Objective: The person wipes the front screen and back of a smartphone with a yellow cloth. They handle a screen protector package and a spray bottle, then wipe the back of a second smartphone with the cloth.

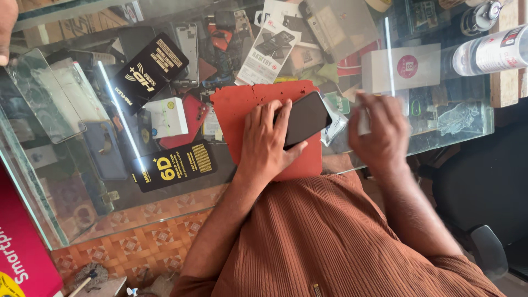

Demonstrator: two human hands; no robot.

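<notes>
Fingers (275, 118) of the left hand (265, 140) lie spread and flat, pressing on the near-left part of a black smartphone (307, 116), thumb hooked under its near edge; holding it down, not clenched. Phone lies screen-up, tilted, on a red-orange foam mat (236, 107), its far-right corner hanging just over the mat's right edge. Right hand (379, 132), blurred, fingers curled around a small white object (363, 118), maybe a wipe or sachet, cannot tell which; it sits just right of the phone, not touching it. A white crumpled packet (334, 124) lies between phone and right hand.

Mat rests on a glass countertop (82, 187), at its near edge, about mid-width. Left of the mat: two black flat boxes with yellow print, one (173, 166) near the near edge, one (149, 71) farther back, a small white box (166, 116) between them. A clear glass sheet (47, 96) lies toward the left edge. White box with a red dot (401, 69) sits beyond the right hand; a white spray can (489, 52) lies at the far-right corner. Under the glass: phone cases and packaging, jumbled. Another person's fingers (6, 27) show at the far-left corner.
</notes>
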